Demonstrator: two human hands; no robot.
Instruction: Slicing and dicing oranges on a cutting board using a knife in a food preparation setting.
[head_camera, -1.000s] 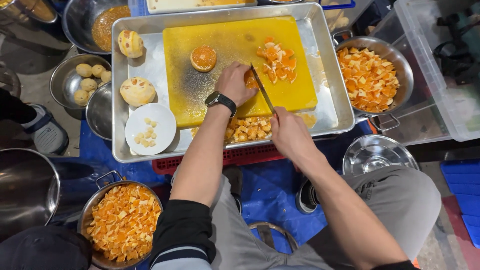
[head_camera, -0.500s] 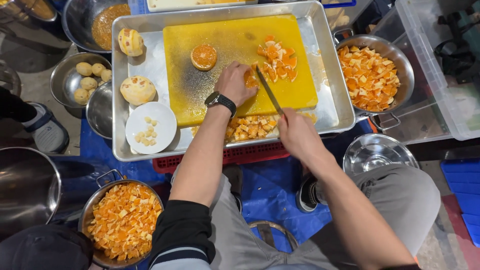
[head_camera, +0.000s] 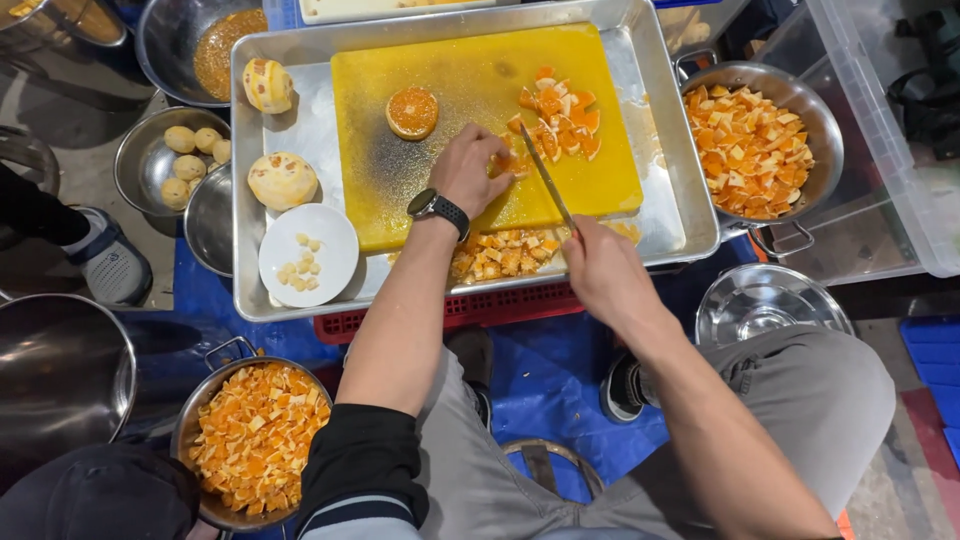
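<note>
Knife in right hand, beside left fingers.

Packages, labels, signs, screens: few in view.

Item 1: clear plastic storage bin, far right, rectangular, see-through walls with a pale rim, dark contents inside too indistinct to identify.

Item 2: wristwatch on the left wrist, black band, dark round face lying edge-on; whether it has a lit screen cannot be told.

No labels, signs or printed packaging visible anywhere else in the view.
</note>
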